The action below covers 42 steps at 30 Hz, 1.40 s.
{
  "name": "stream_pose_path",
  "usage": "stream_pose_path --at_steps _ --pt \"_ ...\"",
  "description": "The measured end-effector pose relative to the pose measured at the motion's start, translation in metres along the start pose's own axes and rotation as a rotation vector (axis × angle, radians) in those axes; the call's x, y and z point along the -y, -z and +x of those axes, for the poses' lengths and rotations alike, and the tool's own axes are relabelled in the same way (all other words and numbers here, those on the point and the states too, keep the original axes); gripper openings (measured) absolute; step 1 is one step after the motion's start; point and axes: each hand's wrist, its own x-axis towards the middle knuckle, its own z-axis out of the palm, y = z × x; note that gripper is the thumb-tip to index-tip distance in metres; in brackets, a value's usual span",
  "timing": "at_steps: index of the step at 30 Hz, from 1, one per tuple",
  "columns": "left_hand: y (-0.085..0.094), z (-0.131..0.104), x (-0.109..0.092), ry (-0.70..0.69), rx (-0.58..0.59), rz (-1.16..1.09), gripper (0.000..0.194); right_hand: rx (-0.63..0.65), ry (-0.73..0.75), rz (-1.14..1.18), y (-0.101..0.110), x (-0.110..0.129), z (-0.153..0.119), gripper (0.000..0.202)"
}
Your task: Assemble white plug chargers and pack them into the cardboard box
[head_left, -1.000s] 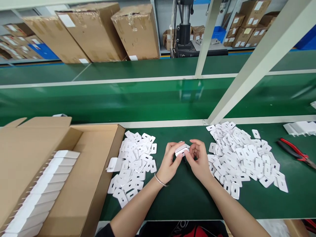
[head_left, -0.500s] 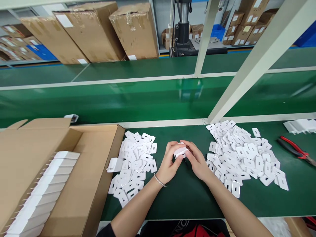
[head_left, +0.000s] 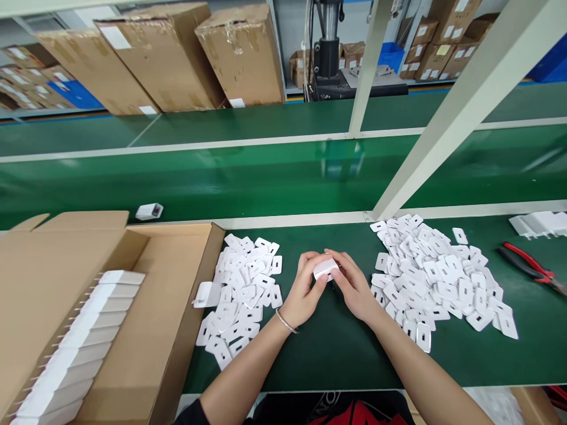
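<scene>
Both hands meet over the green table (head_left: 328, 366), around one small white housing (head_left: 325, 268). My left hand (head_left: 305, 288) grips its left side, with a bracelet on that wrist. Fingers of my right hand (head_left: 352, 285) close on its right side. A pile of flat white plates (head_left: 239, 295) with slots lies to the left of the hands, and a larger pile of such plates (head_left: 434, 277) lies to the right. One white housing (head_left: 207, 294) rests between the left pile and the cardboard box.
An open cardboard box (head_left: 177, 319) at the left holds a row of white housings (head_left: 84, 330). Red-handled pliers (head_left: 531, 267) and more white parts (head_left: 538, 224) lie at the right. A slanted pale post (head_left: 452, 112) rises behind the right pile. Behind the table runs a green belt (head_left: 248, 183).
A white part on the green belt has moved right, behind the box. The housing between my hands has tilted slightly; both hands stay nearly in place.
</scene>
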Motion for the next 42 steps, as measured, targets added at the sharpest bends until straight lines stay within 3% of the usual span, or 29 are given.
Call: stream_pose_path --at_steps 7,14,20,37,42 --pt "-0.0017 0.0007 0.0012 0.028 -0.037 -0.173 0.050 -0.029 0.067 0.056 -0.0006 -0.0068 -0.0009 0.040" --pt "0.0059 0.0055 -0.0017 -0.042 -0.062 -0.008 0.037 -0.034 0.161 0.062 0.0017 -0.0061 -0.0021 0.040" --pt "0.0061 0.0064 -0.0045 -0.062 -0.095 0.054 0.032 0.019 0.123 0.132 0.0002 -0.0044 -0.0017 0.039" --pt "-0.0016 -0.0001 -0.0049 -0.024 -0.111 0.005 0.034 -0.071 0.173 0.082 -0.0021 -0.0038 -0.0033 0.032" --pt "-0.0022 -0.0004 -0.0042 -0.052 -0.046 -0.041 0.043 -0.101 0.157 0.099 -0.0019 -0.0044 -0.0030 0.032"
